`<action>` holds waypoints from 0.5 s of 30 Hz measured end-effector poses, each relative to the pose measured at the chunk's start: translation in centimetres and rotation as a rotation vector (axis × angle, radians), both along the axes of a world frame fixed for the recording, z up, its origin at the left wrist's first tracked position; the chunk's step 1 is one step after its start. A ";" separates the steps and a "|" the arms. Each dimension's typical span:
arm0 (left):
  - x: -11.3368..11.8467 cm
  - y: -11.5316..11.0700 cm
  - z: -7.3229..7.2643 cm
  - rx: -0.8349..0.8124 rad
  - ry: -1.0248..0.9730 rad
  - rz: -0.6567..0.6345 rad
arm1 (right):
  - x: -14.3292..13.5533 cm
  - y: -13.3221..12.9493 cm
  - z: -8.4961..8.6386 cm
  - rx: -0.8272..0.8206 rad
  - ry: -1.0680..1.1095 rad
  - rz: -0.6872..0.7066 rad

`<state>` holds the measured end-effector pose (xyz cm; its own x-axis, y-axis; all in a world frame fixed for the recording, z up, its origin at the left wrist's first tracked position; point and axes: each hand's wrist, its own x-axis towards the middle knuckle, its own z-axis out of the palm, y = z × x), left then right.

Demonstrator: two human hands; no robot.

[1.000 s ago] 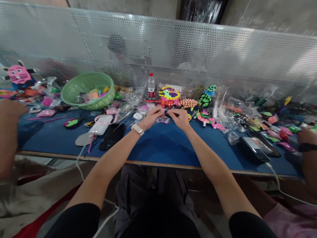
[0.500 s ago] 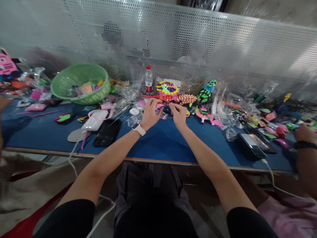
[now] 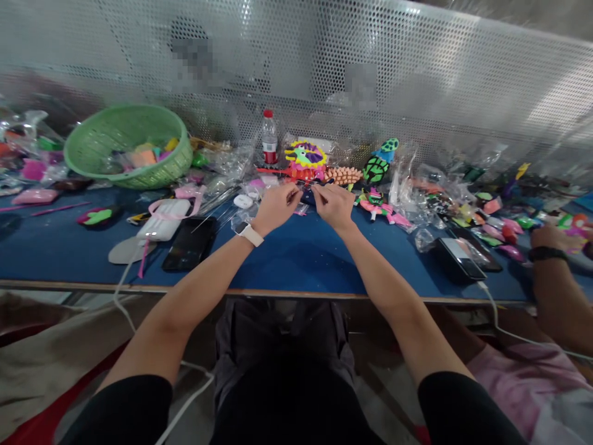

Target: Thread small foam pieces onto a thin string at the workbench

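Note:
My left hand (image 3: 277, 208), with a pale watch strap at its wrist, is closed with thumb and fingertips together. Facing it, my right hand (image 3: 334, 204) is pinched too. Whatever either holds is too small to make out. Between and behind them lies a dark piece (image 3: 308, 196) on the blue table (image 3: 301, 259). Just beyond stand a yellow-rimmed purple and green clay figure (image 3: 306, 156) and a peach spiky figure (image 3: 343, 175). A pink and green figure (image 3: 377, 204) lies right of my right hand, in front of a green and black turtle-like figure (image 3: 377, 167).
At left are a green basket (image 3: 130, 179), a white power bank (image 3: 167, 221) and a black phone (image 3: 191, 244). A bottle (image 3: 269, 139) stands by the perforated metal panel. Bagged clay and a black device (image 3: 456, 261) lie at right, near another person's hand (image 3: 549, 238).
The view has shifted, so table items appear further left and higher. My fingertips have drawn slightly apart, and the pink bit at my left fingertips no longer shows. The other person's forearm is more visible.

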<state>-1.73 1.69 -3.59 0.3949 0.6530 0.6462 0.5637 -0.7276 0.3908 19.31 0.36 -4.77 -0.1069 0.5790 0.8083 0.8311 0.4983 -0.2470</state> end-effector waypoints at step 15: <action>-3.1 1.8 2.0 0.370 0.314 -0.106 | 1.2 0.3 0.2 -0.086 -0.204 0.228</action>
<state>-4.86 3.50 -1.60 0.6598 0.3481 0.6660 0.5279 -0.8454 -0.0812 20.53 0.66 -4.54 -0.3967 0.5865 0.7062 0.7368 0.6623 -0.1361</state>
